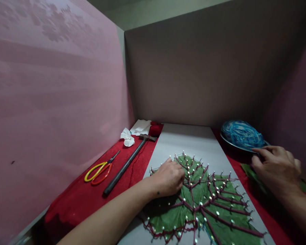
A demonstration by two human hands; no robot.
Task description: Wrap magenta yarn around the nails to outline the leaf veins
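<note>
A large green leaf (199, 194) lies on a pale board (188, 136), ringed and studded with silver nails. Dark red yarn (226, 221) runs between the nails along its veins, and a bit of blue thread shows near the lower edge. My left hand (169, 177) rests on the leaf's upper left part with fingers curled in; what its fingertips hold, if anything, is hidden. My right hand (277, 166) is at the rim of a metal plate (236, 147), fingers bent. Blue yarn (242, 133) is heaped on that plate.
Scissors with yellow and red handles (100, 172) and a hammer (126, 166) lie on the red cloth (76, 204) at left. Behind them are crumpled white tissue (127, 137), white paper (140, 127) and red yarn (155, 130). Walls stand left and behind.
</note>
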